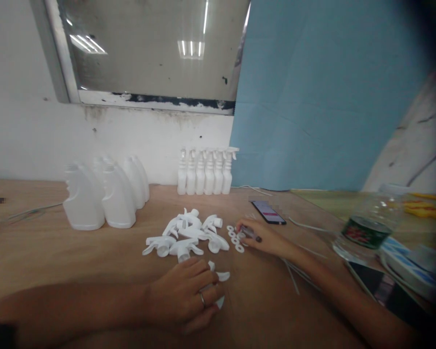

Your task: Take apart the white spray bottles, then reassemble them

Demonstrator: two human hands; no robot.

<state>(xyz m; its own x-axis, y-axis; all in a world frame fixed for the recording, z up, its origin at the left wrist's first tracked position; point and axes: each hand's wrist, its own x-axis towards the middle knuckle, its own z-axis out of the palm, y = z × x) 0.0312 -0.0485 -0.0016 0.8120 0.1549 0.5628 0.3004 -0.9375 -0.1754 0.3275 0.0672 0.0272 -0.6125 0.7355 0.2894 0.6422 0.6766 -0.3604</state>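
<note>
The spray head [223,277] is white plastic, partly hidden, gripped in the left hand's [184,293] fingers over the bench [94,264]. The right hand's [263,236] fingers pinch a slim dark rod [255,235] beside flat white rings [235,240].

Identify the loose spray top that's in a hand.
The spray top in the left hand, nearest the camera; the hand partly covers it, while the other loose ones lie heaped beyond.
</note>
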